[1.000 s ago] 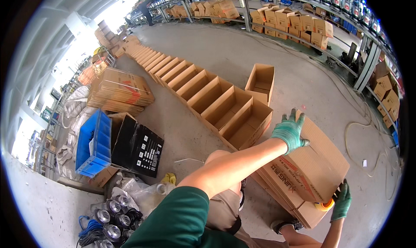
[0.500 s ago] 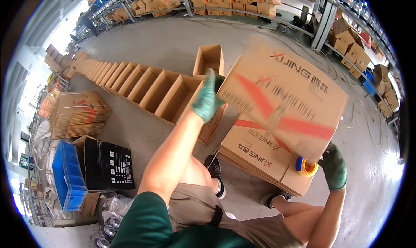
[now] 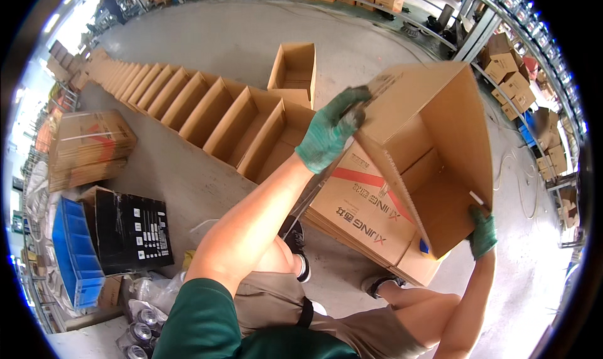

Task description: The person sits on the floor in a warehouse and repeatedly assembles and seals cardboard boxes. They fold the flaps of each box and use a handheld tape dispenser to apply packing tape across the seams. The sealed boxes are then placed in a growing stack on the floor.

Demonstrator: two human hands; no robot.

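An opened-out cardboard carton (image 3: 456, 130) is held up tilted, its hollow inside facing me. My left hand (image 3: 331, 132), in a green glove, has its fingers curled at the carton's left edge. At the lower right edge, my gloved right hand (image 3: 482, 233) grips the carton wall; a small white piece shows beside its thumb. Below lies a stack of flat cartons (image 3: 361, 211) printed with red bands. A blue and yellow tape roll (image 3: 424, 246) on that stack is mostly hidden behind the carton.
A long row of open cartons (image 3: 207, 117) runs to the far left, with another open carton (image 3: 295, 70) beside its near end. Left of me are folded cartons (image 3: 91, 145), a black box (image 3: 133, 230) and a blue bin (image 3: 76, 252). Metal racks (image 3: 480, 36) stand at the far right.
The flat folded carton has been opened out into a hollow box and turned so its inside faces me. My left hand has moved right with its fingers curled; my right hand stays at the lower edge.
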